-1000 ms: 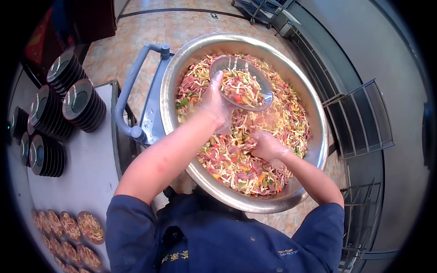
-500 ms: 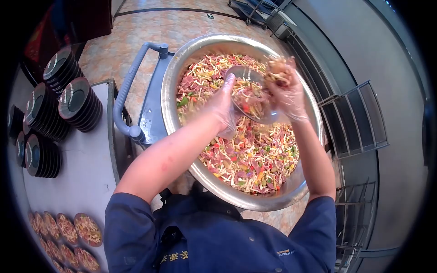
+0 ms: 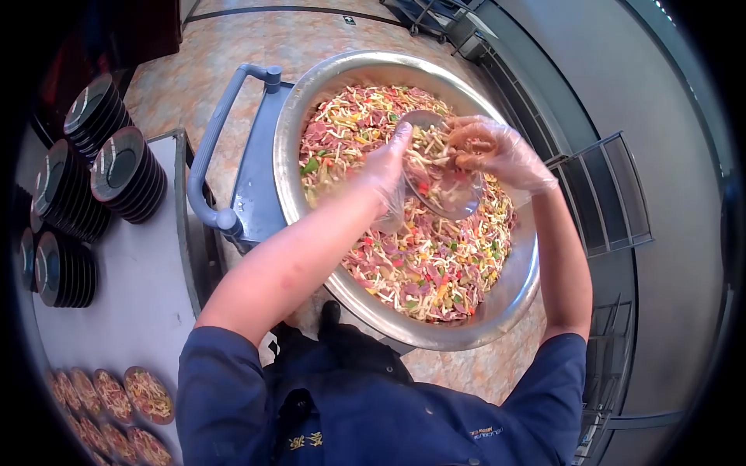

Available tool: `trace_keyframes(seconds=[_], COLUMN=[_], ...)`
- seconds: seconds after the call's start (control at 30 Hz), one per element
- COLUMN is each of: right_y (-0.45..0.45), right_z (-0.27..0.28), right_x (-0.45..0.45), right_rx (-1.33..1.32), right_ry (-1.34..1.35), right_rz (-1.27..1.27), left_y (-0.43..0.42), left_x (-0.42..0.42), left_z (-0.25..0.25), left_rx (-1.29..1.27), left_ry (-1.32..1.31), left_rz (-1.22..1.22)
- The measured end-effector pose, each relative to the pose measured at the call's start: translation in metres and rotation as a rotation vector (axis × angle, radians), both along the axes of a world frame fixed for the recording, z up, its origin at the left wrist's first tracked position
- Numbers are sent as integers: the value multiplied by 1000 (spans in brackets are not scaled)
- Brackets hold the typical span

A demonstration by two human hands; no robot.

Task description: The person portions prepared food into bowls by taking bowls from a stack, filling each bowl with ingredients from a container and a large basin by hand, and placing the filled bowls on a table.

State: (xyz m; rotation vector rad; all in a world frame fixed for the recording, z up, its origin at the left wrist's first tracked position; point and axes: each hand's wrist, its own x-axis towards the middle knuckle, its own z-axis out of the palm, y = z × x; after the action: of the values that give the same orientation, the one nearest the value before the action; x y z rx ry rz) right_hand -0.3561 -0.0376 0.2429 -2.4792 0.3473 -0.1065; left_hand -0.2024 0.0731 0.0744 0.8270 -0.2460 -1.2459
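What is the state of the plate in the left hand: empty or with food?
With food: pale strips and a red piece show on the plate in the left hand. The right hand hides part.

Both bare forearms (image 3: 299, 260) reach forward, left hand (image 3: 386, 167) gripping, thumb (image 3: 402, 134) uppermost, right hand (image 3: 509, 158) turned inward, fingers (image 3: 468, 122) seemingly half-curled.

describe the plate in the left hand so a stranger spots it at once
Find the big round metal basin of mixed shredded food. Above it, the gloved left hand grips a plate by its edge. The other plates, stacked or filled, sit on the table at left; this one alone is held in the air.
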Motion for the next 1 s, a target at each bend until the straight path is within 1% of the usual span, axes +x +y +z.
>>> trace_keyframes(seconds=[0.03,0.07,0.1,0.17,0.23,0.27,0.3,0.33,0.37,0.4,0.43,0.47,0.5,0.53,0.57,0.6,0.63,0.67,0.7,0.73,0.77,0.8,0.83,0.87,0.9,0.93,0.97,1.0], right_y=[-2,-2,-2,-12,-20,-33,-51,-70,-92,-100,-111,-149,-135,-154,-169,-110,-149,-125,-81,-78,-55,-43,-30,13,20,23,31,25], right_z=[8,17,25,39,57,56,48,35,14,-15,-51,-87,-121,-148,-172,-137,-163,-162,-136,-138,-126,-117,-109,-92,-89,-90,-91,-96], right_x=[-3,-8,-15,-37,-60,-73,-84,-91,-95,-92,-85,-92,-121,-110,-101,-103,-105,-109,-108,-112,-120,-130,-139,-146,-149,-158,-166,-175], right_rx=[-3,28,64,63,28,32,205,382,576,658,676,362,-448,-795,-1116,-943,-777,-633,-539,-602,-693,-790,-825,-766,-756,-604,-454,-450], right_ry=[-28,-48,-67,-173,-186,-199,-256,-302,-368,-459,-414,-31,230,662,1092,891,429,87,107,58,143,170,243,322,322,245,167,170], right_rz=[64,54,50,68,114,152,26,-98,-98,-84,-141,-65,-108,-77,110,22,274,289,330,421,410,498,477,386,408,305,195,201], left_y=[2,4,11,28,38,45,54,73,91,109,124,133,150,170,195,214,239,264,291,312,338,370,389,409,428,452,480,506], left_x=[1,0,-6,-17,-23,-27,-30,-40,-52,-64,-73,-69,-77,-88,-98,-107,-119,-134,-148,-155,-162,-178,-189,-199,-205,-212,-221,-234], left_z=[3,6,15,34,41,46,53,71,86,96,99,85,85,89,87,82,79,80,76,62,45,34,20,8,-13,-40,-63,-87], left_rx=[-37,-73,-68,-106,-120,-139,-159,-112,-108,-143,-177,-265,-253,-288,-315,-310,-336,-424,-411,-409,-411,-391,-371,-345,-240,-140,-185,-230], left_ry=[34,63,52,76,24,4,-18,21,5,-16,-35,-58,-61,-90,-122,-76,-65,-59,-37,-8,16,15,1,-17,53,122,122,128], left_rz=[-51,-98,-92,2,30,38,52,63,107,167,231,240,305,336,396,487,532,576,672,767,840,905,1006,1102,1172,1233,1259,1283])
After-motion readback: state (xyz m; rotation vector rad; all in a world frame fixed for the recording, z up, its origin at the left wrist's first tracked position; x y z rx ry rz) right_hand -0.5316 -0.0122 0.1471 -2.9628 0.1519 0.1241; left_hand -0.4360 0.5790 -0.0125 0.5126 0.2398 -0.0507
